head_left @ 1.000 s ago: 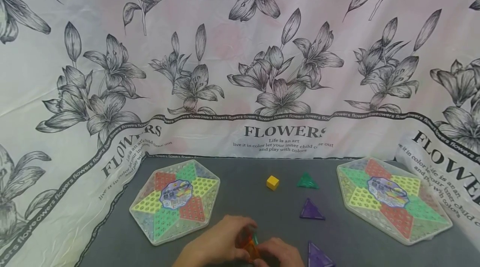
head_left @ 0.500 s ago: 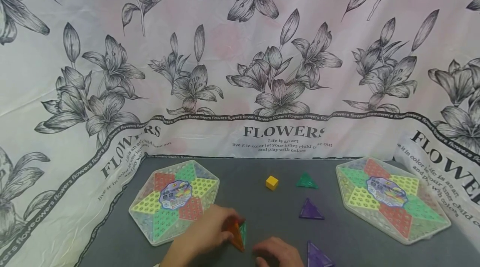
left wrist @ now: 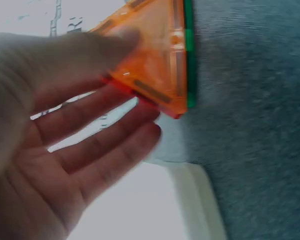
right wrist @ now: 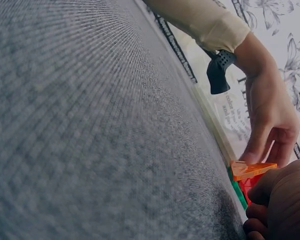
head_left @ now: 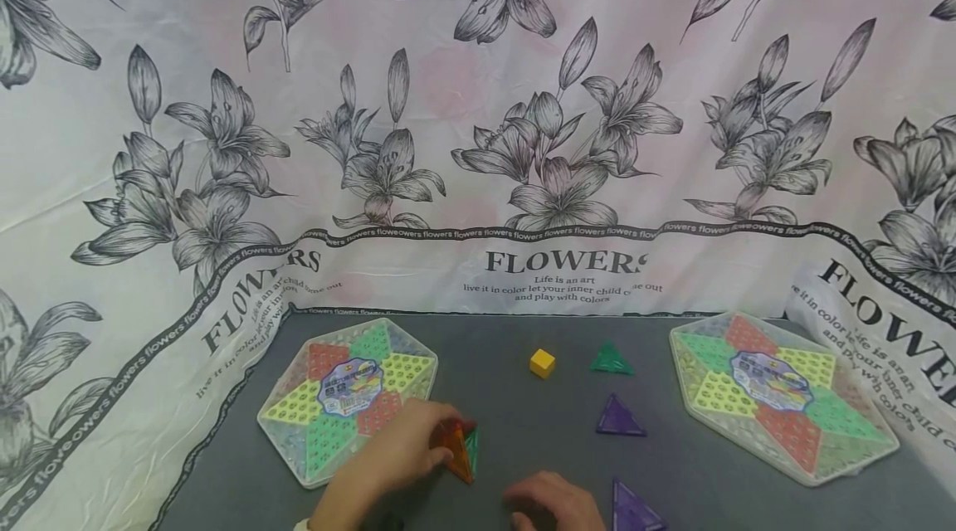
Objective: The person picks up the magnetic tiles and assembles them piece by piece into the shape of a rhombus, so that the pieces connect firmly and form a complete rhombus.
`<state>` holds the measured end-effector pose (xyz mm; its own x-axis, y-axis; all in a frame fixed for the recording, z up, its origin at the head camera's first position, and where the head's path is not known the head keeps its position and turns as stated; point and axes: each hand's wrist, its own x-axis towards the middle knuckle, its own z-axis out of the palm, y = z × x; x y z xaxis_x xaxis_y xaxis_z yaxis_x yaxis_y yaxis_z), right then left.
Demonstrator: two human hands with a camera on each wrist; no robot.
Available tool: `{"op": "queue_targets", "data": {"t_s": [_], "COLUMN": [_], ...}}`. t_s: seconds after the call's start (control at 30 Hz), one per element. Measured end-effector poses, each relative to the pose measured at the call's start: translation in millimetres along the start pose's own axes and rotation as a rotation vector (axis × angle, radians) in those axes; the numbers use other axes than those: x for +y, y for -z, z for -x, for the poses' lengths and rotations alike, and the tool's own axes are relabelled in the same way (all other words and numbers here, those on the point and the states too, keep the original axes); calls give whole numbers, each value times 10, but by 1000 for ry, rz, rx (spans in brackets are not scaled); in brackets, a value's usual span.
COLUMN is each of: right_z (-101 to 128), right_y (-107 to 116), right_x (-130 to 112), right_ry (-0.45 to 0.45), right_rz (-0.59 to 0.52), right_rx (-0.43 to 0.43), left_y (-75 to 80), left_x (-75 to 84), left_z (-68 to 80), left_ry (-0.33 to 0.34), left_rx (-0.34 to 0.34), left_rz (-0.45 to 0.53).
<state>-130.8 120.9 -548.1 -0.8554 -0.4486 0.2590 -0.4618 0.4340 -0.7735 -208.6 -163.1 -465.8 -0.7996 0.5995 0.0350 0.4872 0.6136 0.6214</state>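
a: left hand [head_left: 388,452]?
b: pinching the tiles [head_left: 458,450] at the grip, thumb on the orange tile [left wrist: 155,65], fingertips behind. held on edge, touching the bench [head_left: 523,332], over the near corner of the left board [head_left: 299,423].

a: right hand [head_left: 556,502]?
b: down on the bench, near that grip but apart from the tiles. curled fingers; cannot tell whether round anything.

a: how far along, at a guess?
b: looks early. orange, red and green tile [left wrist: 189,55] joined in one cluster. left loose: yellow cube [head_left: 542,362] and green triangle [head_left: 612,359] well beyond the right grip, one purple triangle [head_left: 619,417] nearer, another purple one [head_left: 631,509] just beside it. right board [head_left: 784,398] far off to that side.

a: any writing?
b: on the cloth [head_left: 478,141], "flowers" in capitals, then "life is an art", "live it in color let your inner child", "out", "and play with colors". round labels on both boards, too small to read.
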Motion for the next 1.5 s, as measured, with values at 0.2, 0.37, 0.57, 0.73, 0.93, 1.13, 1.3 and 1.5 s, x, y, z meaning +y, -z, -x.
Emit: {"op": "queue_targets", "data": {"t_s": [0.2,0.37,0.57,0.73,0.93,1.13,1.3,1.5], "right_z": [4,-22,-9,9,-10,-72,-136,-174], "right_y": [151,583,1217,1506,1579,1579,1553,1497], "right_x": [-118,-127,88,334,574,766,868,921], "right_ry": [-7,98,51,7,-70,-141,-126,-70], "right_rz": [-15,-6,-24,38,88,56,31,55], "right_rx": [84,234,217,187,154,131,118,102], "left_y": [98,109,-60,-365,-758,-988,-1111,-1246], "left_x": [153,340,504,609,790,921,998,1088], "left_z": [37,56,-62,-274,-510,-707,-852,-956], "left_ry": [-3,-151,-286,-320,-284,-264,-303,-307], "left_rx": [92,169,64,0,-134,-180,-224,-289], "left_rz": [67,273,608,672,722,443,117,-20]}}
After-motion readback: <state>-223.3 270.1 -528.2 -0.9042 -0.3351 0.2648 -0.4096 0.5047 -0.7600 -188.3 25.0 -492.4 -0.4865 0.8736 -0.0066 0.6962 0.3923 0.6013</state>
